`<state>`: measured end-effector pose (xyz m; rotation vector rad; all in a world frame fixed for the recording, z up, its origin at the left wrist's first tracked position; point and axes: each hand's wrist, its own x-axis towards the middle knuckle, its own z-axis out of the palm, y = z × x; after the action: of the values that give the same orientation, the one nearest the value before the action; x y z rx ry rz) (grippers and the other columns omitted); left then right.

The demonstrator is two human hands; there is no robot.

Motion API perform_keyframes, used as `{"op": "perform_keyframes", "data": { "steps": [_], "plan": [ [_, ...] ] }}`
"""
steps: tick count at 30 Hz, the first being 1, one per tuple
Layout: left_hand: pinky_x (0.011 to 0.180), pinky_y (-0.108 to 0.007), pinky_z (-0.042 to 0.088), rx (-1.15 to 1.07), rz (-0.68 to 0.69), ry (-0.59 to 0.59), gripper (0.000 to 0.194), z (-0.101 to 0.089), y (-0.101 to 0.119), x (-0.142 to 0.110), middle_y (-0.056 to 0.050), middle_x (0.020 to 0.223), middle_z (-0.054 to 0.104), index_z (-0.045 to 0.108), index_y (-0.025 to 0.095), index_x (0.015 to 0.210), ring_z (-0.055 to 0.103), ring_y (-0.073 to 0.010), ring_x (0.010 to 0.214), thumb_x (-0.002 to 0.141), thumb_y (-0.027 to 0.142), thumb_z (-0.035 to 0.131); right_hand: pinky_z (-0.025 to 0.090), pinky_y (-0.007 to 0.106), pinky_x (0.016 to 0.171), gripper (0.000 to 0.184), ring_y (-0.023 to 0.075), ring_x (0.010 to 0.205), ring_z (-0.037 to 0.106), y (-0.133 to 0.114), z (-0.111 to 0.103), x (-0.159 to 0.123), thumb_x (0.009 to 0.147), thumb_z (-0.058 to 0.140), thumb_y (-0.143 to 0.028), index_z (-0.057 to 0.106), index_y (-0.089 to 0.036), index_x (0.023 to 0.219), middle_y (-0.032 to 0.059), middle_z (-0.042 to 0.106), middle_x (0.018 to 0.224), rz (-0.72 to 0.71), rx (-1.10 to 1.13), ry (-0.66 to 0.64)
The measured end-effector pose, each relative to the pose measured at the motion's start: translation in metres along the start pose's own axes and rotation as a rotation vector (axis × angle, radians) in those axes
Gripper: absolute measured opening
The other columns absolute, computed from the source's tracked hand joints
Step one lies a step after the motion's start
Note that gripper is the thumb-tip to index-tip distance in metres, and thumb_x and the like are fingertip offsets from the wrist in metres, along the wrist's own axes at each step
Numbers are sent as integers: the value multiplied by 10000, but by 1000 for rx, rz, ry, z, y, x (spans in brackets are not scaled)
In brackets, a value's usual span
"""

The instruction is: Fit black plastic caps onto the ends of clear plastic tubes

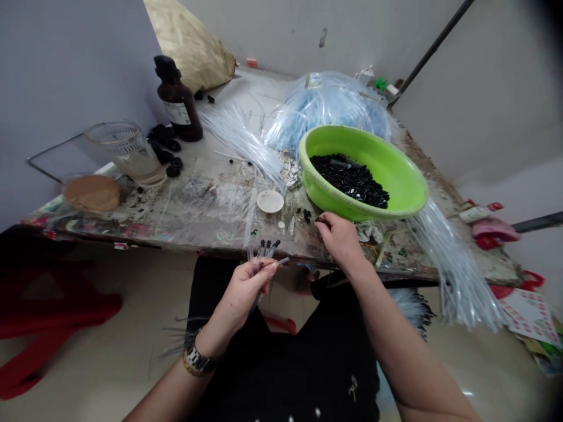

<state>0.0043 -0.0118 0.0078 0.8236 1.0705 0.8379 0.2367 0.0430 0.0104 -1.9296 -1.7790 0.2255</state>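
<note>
My left hand point(250, 278) is closed around several thin clear plastic tubes point(269, 253) just off the table's front edge. Small black fittings point(266, 243) cap some of their upper ends, while one tube point(284, 261) pokes out to the right with a bare end. My right hand point(341, 237) rests at the table edge with thumb and index finger pinched on a small dark piece, apparently a black fitting point(323, 220). A few loose black fittings point(304, 214) lie beside it. Right behind this hand stands a green basin point(404, 193) holding a heap of black fittings point(347, 181).
A small white dish point(270, 201) sits left of the basin. Bundles of clear tubes point(325, 108) lie behind, and more tubes point(461, 275) hang over the right edge. A brown bottle point(179, 108) and a glass jar point(136, 158) stand at the left. A red stool point(57, 316) is below.
</note>
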Motion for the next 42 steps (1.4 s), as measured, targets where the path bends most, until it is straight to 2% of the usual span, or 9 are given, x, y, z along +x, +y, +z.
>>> {"op": "perform_keyframes", "data": {
  "steps": [4,9,18,24,28,31,36,40,42],
  "plan": [
    [479,-204,298,-42,26,18,235,-3,-1,3,40,570,503,700,132,817,411,-70,491,730,348,732,440,270,686,111,171,702,606,-13,-1,-2,786,564,-267,640,-188,802,15,683,759,20,368,-54],
    [471,-201,296,-78,29,35,242,-8,-1,3,40,590,512,707,136,841,415,-66,494,735,350,744,454,278,717,131,168,733,612,-25,7,2,759,546,-257,646,-185,802,9,682,772,6,523,-110],
    [481,-193,329,-147,43,82,244,-10,4,3,22,628,549,708,124,837,436,-58,496,720,331,759,428,273,691,97,166,712,596,-38,17,7,761,591,-272,643,-190,757,6,672,743,-4,420,-172],
    [484,-202,327,-153,72,97,223,-14,3,5,24,621,548,708,128,823,443,-64,494,726,325,748,425,287,738,108,186,778,600,-43,21,7,812,538,-170,622,-202,754,34,671,797,-131,211,-118],
    [488,-199,331,-190,56,121,226,-15,3,7,29,606,549,711,132,822,447,-63,494,718,328,752,434,289,767,90,198,824,604,-45,22,0,873,548,-219,621,-208,821,56,665,859,-214,210,-89],
    [483,-195,330,-205,58,137,234,-15,3,9,36,577,539,710,133,813,447,-63,487,711,338,757,435,288,771,62,204,842,601,-50,25,-9,883,574,-241,624,-205,890,61,663,883,-266,180,-140],
    [472,-187,336,-226,44,153,235,-12,0,11,36,582,551,699,138,812,447,-59,481,701,334,766,415,305,741,90,221,813,580,-56,36,-20,898,554,-220,639,-200,877,74,638,852,-309,-29,-192],
    [474,-185,349,-238,67,149,220,-13,-2,11,28,614,576,699,138,815,461,-58,491,700,312,768,435,299,770,102,207,833,590,-50,37,-21,900,540,-220,636,-204,872,64,645,865,-285,176,-137],
    [475,-186,353,-234,79,147,214,-14,-2,11,27,610,571,703,133,814,465,-59,493,706,307,765,446,294,781,100,197,836,598,-47,31,-20,892,537,-207,633,-204,865,57,649,869,-252,292,-66]
  ]
}}
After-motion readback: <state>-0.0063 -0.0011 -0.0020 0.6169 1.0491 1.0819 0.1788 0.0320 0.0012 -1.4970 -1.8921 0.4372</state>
